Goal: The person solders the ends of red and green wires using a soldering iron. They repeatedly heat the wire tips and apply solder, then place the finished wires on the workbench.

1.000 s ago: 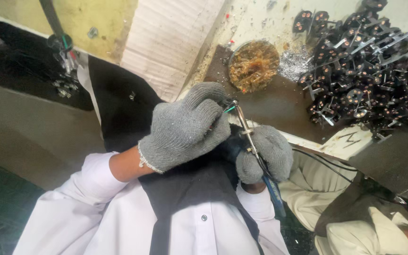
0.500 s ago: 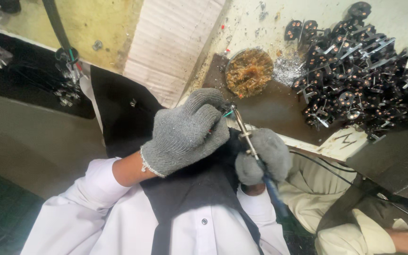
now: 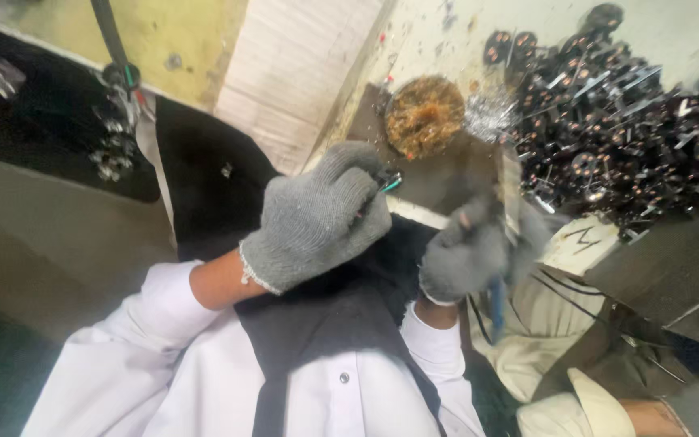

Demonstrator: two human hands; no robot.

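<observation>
Both my hands wear grey knit gloves. My left hand (image 3: 317, 214) is closed over a small part, of which only a short green wire end (image 3: 391, 183) pokes out at the fingertips. My right hand (image 3: 471, 252) is to its right, apart from it. It grips a thin pen-like tool with a blue handle (image 3: 495, 303), and its metal shaft (image 3: 511, 190) points up, blurred by motion. The shaft tip is close below a round pad of brown metal wool (image 3: 425, 115). A black apron (image 3: 325, 324) over my white shirt lies under both hands.
A large heap of small dark parts with wires (image 3: 633, 129) fills the bench at top right. A white ribbed panel (image 3: 301, 73) leans at top centre. Another person's beige trousers (image 3: 544, 348) and hand (image 3: 649, 417) are at bottom right. A black tray (image 3: 50, 121) is top left.
My right hand has pulled away to the right of the left hand, swinging the tool's shaft toward the brown wool pad. The left hand has stayed closed and barely moved.
</observation>
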